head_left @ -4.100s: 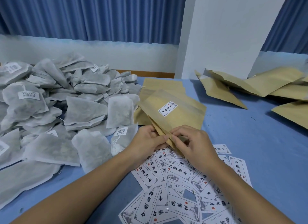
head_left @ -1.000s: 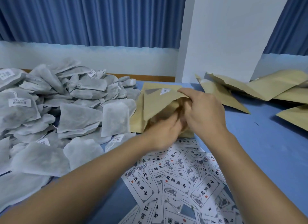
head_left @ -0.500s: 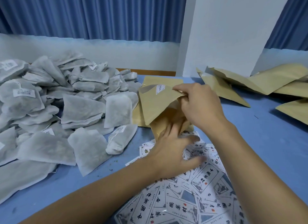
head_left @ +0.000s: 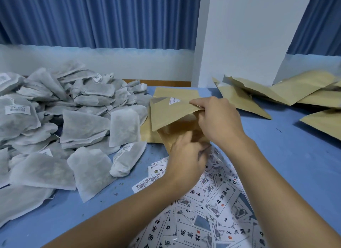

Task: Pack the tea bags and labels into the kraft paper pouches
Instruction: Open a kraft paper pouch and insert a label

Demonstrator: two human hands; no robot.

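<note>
left hand (head_left: pixel 186 155) drawn back over labels (head_left: pixel 212 201)

Two bare forearms reach forward, hands close together: the right hand (head_left: pixel 219 121) is raised with fingers pinched closed, the left hand (head_left: pixel 186 155) lower, just beneath it, fingers curled and motion-blurred.

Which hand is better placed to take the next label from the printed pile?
The left hand. It is low at the edge of the printed labels, while the right hand grips the raised kraft pouch.
</note>
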